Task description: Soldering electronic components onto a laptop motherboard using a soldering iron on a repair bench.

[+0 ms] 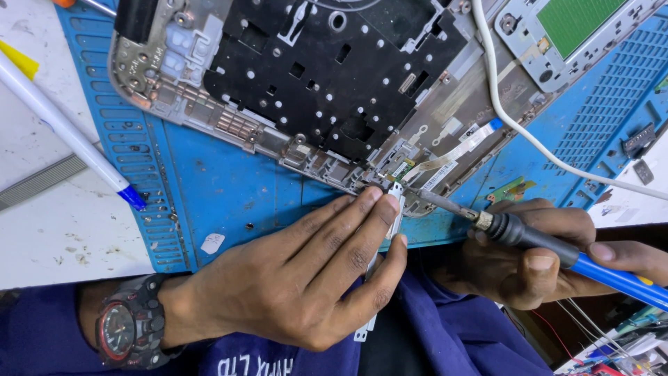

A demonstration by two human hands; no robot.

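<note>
White pen (66,129) — wristwatch (129,331)

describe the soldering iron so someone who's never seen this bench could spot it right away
Start at the blue work mat carrying the opened laptop chassis. Follow the chassis's near edge rightwards to where the left hand pinches a pale strip. The soldering iron slants in there, gripped by the right hand: thin metal tip, black collar, blue handle, unlike the white, blue-tipped pen at the far left.

My soldering iron (557,251): black grip, blue handle. Mat (229,188): blue w/ grid pattern. Laptop chassis (327,76): black plate, silver frame. My watch (129,327): black/red. Cable (529,136): white.
</note>
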